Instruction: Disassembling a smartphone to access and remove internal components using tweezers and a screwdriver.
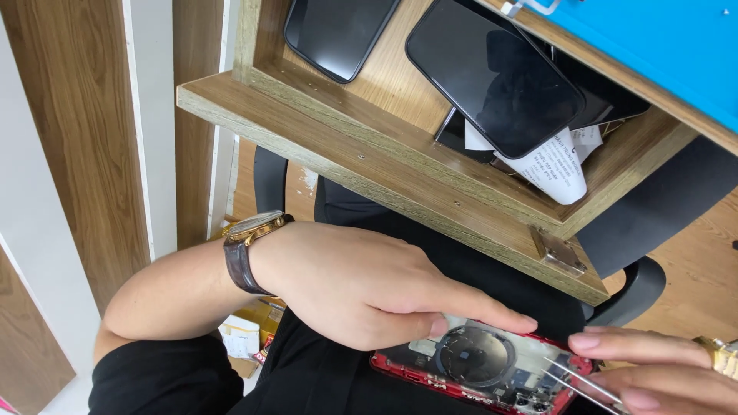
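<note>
On the lap, low in the view, lies a red phone (477, 361) with its back off, so the round ring (474, 355) and small parts inside show. The left hand (361, 288), with a watch (250, 246) on its wrist, presses down on the phone's near end, fingers close together. The right hand (661, 369) pinches thin tweezers (584, 380), and their tips point into the phone's far corner. I think this is the picking step, with small parts being worked on inside. A next move would need a firm hold and a very gentle tip. Above, a wood drawer (384, 146) holds two black phones (492, 73) and a rolled paper (557, 165).
</note>
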